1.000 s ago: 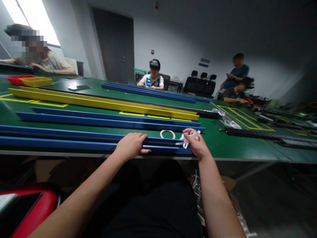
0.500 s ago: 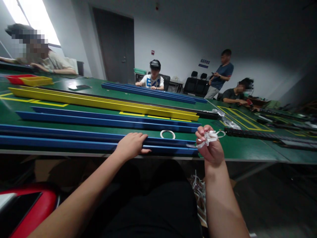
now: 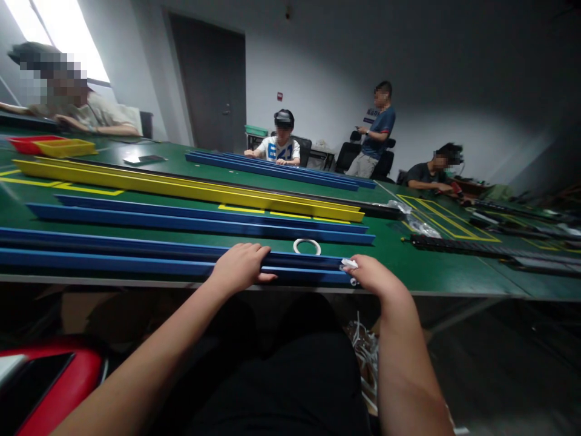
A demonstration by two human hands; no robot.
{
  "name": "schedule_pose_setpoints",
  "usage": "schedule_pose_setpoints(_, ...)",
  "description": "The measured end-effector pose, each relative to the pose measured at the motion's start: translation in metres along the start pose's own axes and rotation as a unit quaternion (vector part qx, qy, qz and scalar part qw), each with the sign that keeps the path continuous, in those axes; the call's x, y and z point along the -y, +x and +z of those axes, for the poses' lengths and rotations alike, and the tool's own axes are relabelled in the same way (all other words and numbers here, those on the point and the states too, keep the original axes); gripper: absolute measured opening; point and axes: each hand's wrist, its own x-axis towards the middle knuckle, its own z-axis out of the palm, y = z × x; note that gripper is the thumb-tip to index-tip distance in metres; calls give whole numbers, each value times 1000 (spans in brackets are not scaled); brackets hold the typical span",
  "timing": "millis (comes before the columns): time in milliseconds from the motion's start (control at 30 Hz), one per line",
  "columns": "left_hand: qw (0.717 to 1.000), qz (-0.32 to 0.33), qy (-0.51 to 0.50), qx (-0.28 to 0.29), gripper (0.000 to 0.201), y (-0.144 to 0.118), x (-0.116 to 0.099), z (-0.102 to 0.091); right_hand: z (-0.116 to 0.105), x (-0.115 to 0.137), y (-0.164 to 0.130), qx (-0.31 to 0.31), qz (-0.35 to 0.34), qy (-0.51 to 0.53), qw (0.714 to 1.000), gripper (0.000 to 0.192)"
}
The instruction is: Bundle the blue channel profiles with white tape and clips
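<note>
1. Down from mid-air, right hand now presses its gripped white strip onto the blue rail's end at the counter edge.
2. Left hand clamps the rail; I judge a slip would skew the strip.

No lettering anywhere is sharp enough to read.

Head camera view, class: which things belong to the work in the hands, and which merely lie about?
In hand:
left hand
right hand
nearest blue rail
white strip

Lying about:
white ring
yellow rail
yellow tray
black strip
</note>
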Motion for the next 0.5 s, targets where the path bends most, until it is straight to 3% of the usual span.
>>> schedule_pose_setpoints(200,1000,4,-2,-5,61,0,1,0,-1,1,2,37,2,-28,999,39)
schedule_pose_setpoints(500,1000,1,-2,-2,60,0,1,1,-3,-3,4,12,12,-22,1000,28)
